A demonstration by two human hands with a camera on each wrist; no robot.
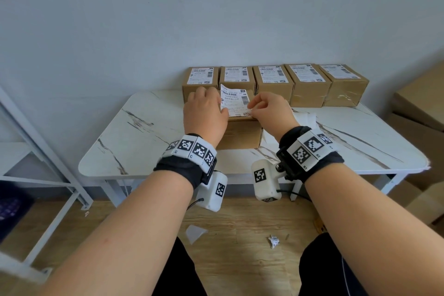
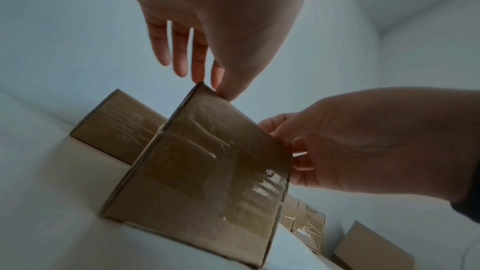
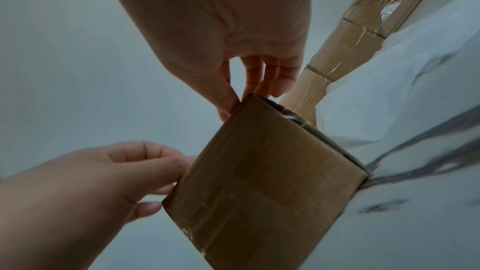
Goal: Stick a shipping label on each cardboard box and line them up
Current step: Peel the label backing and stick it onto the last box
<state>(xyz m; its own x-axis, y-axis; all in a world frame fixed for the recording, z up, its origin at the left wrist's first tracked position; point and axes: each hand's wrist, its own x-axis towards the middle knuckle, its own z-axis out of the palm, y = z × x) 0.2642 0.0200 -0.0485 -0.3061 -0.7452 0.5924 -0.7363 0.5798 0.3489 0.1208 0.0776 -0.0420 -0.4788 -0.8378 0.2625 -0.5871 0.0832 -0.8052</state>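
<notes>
A taped cardboard box (image 1: 242,134) stands mid-table. A white shipping label (image 1: 234,101) lies over its top, far edge raised. My left hand (image 1: 217,102) is at the label's left side, thumb on the near left corner. In the left wrist view its fingers (image 2: 182,52) are straight and the thumb touches the box (image 2: 207,171) at its top corner. My right hand (image 1: 254,107) pinches the label's near right edge; in the right wrist view its thumb and fingers (image 3: 259,77) meet at the box (image 3: 259,182) top. The label is hidden in both wrist views.
Several labelled boxes (image 1: 274,81) stand in a row along the wall at the back of the marble-pattern table (image 1: 149,142). White backing paper (image 1: 305,118) lies right of the front box. Larger cartons (image 1: 422,103) stand at the right, a metal rack (image 1: 48,151) at the left.
</notes>
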